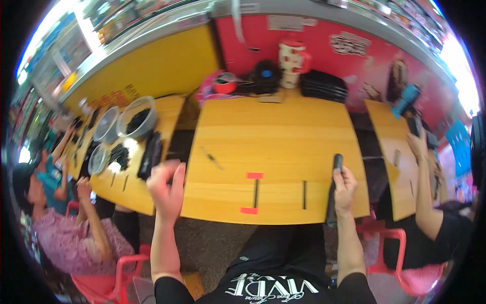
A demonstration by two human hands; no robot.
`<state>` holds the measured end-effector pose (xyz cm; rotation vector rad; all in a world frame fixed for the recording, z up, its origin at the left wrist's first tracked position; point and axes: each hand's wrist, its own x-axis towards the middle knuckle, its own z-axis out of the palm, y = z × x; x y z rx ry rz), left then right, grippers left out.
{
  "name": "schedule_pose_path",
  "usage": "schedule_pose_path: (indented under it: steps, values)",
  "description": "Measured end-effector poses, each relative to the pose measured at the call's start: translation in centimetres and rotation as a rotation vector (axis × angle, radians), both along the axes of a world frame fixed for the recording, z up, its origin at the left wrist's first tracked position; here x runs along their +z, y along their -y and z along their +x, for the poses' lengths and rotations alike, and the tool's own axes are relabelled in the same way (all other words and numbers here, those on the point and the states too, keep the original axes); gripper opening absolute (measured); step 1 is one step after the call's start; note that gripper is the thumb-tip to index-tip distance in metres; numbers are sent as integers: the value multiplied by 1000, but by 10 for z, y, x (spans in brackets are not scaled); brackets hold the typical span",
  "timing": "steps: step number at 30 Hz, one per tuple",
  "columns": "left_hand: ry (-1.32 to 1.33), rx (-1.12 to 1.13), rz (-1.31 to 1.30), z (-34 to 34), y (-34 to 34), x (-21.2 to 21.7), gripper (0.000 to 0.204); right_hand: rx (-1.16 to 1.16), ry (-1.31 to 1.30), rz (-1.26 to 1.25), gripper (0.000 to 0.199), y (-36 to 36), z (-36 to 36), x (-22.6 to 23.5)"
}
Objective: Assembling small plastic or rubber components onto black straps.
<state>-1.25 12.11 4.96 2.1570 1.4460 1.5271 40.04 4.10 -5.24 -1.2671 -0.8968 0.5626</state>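
My left hand (166,190) is raised over the left front edge of the wooden table, its fingers curled in and the thumb up; its fingertips are slightly blurred, and I see nothing in them. My right hand (346,190) grips a long, narrow black bundle (331,205) at the right front of the table. The bundle stretches from above the fingers down past the table edge; its exact kind is unclear. Between my hands, a black strip (256,193) lies between two pieces of red tape (254,176). Another black strip (305,195) is closer to my right hand.
A thin knife-like tool (211,157) lies left of centre on the table (273,126). A stack of black bundles (324,86), a spotted jug (291,63) and a tape roll (225,82) stand at the back. Clear tubs (137,117) occupy the left table. People sit on both sides.
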Motion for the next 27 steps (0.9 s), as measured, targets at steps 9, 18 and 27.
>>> schedule_pose_path:
  steps: [9,18,27]
  values:
    - [284,-754,-519,175,106,-8,18,585,-471,-148,42,88,-42,77]
    - [870,-929,-913,201,107,-35,21,731,-535,-131,31,130,-56,49]
    - [467,-1266,-1060,180,123,-12,23,1007,149,-385,28,142,-34,35]
